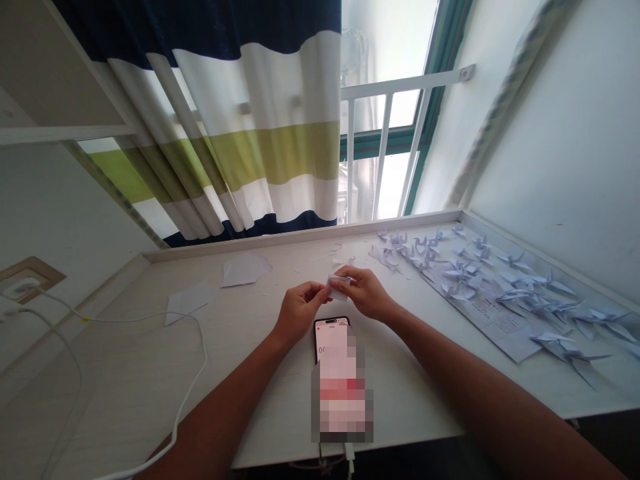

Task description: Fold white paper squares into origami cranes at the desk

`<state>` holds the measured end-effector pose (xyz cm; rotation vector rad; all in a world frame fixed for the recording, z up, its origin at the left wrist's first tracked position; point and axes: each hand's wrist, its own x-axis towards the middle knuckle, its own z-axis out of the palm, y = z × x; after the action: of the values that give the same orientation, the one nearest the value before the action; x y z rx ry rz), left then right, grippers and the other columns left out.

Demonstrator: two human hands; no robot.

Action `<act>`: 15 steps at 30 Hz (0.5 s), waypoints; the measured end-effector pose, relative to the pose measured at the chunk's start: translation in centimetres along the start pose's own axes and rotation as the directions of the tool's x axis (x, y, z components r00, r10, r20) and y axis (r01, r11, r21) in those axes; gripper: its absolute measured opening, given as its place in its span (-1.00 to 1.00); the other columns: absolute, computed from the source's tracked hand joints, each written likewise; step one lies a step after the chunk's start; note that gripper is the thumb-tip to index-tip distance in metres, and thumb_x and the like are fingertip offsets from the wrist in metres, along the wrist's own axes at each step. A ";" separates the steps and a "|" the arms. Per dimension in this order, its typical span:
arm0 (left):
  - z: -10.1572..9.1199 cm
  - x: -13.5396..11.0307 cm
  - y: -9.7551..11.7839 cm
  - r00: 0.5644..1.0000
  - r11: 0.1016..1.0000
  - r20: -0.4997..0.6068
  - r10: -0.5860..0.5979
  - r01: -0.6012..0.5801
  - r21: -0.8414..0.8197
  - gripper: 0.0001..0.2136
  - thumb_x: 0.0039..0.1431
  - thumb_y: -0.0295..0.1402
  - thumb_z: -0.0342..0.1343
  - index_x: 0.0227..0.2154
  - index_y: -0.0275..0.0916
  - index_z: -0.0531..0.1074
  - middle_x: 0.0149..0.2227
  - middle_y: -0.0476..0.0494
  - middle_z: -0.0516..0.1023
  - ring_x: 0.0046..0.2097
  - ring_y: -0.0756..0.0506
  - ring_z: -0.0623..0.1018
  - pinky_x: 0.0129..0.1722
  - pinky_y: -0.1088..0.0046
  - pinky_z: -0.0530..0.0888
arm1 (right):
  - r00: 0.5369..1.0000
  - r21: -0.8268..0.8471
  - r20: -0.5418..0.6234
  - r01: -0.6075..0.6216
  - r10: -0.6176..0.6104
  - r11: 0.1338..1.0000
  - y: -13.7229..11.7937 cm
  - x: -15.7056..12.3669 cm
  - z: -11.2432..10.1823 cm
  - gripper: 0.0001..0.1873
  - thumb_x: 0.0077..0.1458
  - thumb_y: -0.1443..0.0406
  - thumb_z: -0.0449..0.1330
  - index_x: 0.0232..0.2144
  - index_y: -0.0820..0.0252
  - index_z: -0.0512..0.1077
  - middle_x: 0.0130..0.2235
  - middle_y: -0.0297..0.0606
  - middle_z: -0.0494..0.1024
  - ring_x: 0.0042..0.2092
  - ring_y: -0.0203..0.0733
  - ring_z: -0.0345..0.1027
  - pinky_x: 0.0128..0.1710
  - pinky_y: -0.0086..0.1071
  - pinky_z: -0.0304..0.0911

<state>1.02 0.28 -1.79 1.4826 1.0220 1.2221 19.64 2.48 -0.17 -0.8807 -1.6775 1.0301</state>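
1. Left hand [299, 312]: grip pinched shut on the folded paper [338, 285], held just above the worktop [125, 373], steadying one edge.
2. Right hand [367, 293]: grip likewise closed on the paper's other edge.
3. Paper cranes [500, 280]: laid aside at right, apparently to stay clear of the hands.

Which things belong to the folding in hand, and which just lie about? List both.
In hand: small folded paper, pinched between left hand and right hand; folded paper cranes at the right; flat paper sheets at the left.
Lying about: phone, white cable, striped curtain.
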 end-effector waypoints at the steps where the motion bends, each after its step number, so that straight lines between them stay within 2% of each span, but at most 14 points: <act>1: 0.1 0.0 0.0 1.000 1.000 0.004 -0.007 0.007 0.006 -0.74 0.13 -0.15 0.36 -0.30 -0.28 0.65 -0.31 -0.18 0.71 -0.25 -0.12 0.67 -0.16 0.35 0.58 | 1.000 -0.006 -0.018 0.002 -0.003 1.000 0.0 0.0 0.1 -0.65 0.17 0.02 0.32 -0.40 0.18 0.56 -0.33 -0.24 0.58 -0.25 -0.15 0.43 -0.22 -0.27 0.35; 4: 0.3 0.0 0.0 0.999 0.999 0.002 -0.037 0.037 -0.010 -0.75 0.08 -0.16 0.40 -0.35 -0.27 0.66 -0.35 -0.16 0.70 -0.29 -0.10 0.65 -0.21 0.39 0.55 | 0.999 0.026 -0.040 0.008 -0.007 1.000 0.1 0.0 0.1 -0.64 0.18 0.02 0.32 -0.45 0.18 0.55 -0.35 -0.24 0.56 -0.29 -0.18 0.41 -0.27 -0.29 0.34; 9: 0.0 0.2 0.1 0.997 0.997 -0.051 -0.057 0.055 -0.054 -0.74 0.01 -0.17 0.44 -0.39 -0.28 0.65 -0.39 -0.15 0.68 -0.34 -0.08 0.61 -0.27 0.42 0.52 | 1.000 0.088 0.018 0.013 -0.015 0.996 0.1 0.0 0.1 -0.71 0.13 0.07 0.38 -0.40 0.18 0.57 -0.30 -0.23 0.57 -0.24 -0.16 0.44 -0.21 -0.27 0.39; 15: -0.3 0.2 -0.1 0.998 0.997 -0.007 -0.057 0.057 -0.045 -0.73 0.05 -0.16 0.41 -0.34 -0.29 0.67 -0.39 -0.16 0.68 -0.33 -0.08 0.62 -0.23 0.39 0.54 | 0.999 0.088 0.019 -0.041 0.039 0.995 0.0 -0.1 0.2 -0.71 0.11 0.08 0.39 -0.37 0.18 0.56 -0.33 -0.24 0.60 -0.25 -0.14 0.47 -0.20 -0.25 0.40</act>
<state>0.78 0.57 -1.79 1.4064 1.0291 1.2037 19.52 2.40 -0.27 -0.8531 -1.6220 1.1334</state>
